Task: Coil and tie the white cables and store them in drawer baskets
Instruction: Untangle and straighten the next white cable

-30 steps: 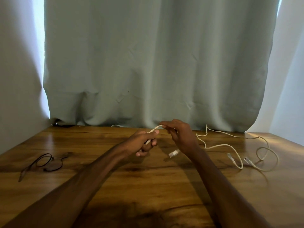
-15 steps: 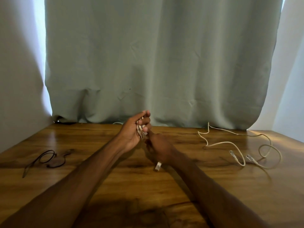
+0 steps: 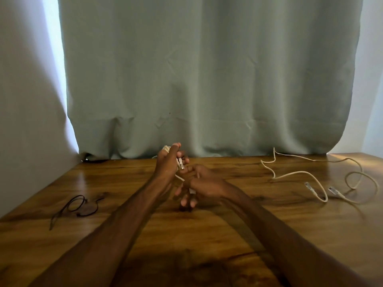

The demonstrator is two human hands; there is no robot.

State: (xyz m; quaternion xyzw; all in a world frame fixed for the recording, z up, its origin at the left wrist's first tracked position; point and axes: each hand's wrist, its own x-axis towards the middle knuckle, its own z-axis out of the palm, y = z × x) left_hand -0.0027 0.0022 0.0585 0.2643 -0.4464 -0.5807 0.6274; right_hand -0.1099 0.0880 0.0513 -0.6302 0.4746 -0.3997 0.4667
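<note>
Loops of thin white cable (image 3: 166, 148) fill left hand (image 3: 168, 165).

Left hand (image 3: 168, 163) raised, gripping cable (image 3: 166, 148); right hand (image 3: 205, 183) lower, holding its tail

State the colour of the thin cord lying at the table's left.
The thin cord is black; the head view shows it.

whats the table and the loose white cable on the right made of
Table: looks like wood with a glossy varnish, showing grain, dark knots and glare. Loose white cable: probably matte plastic sheath, lying in soft loops.
</note>
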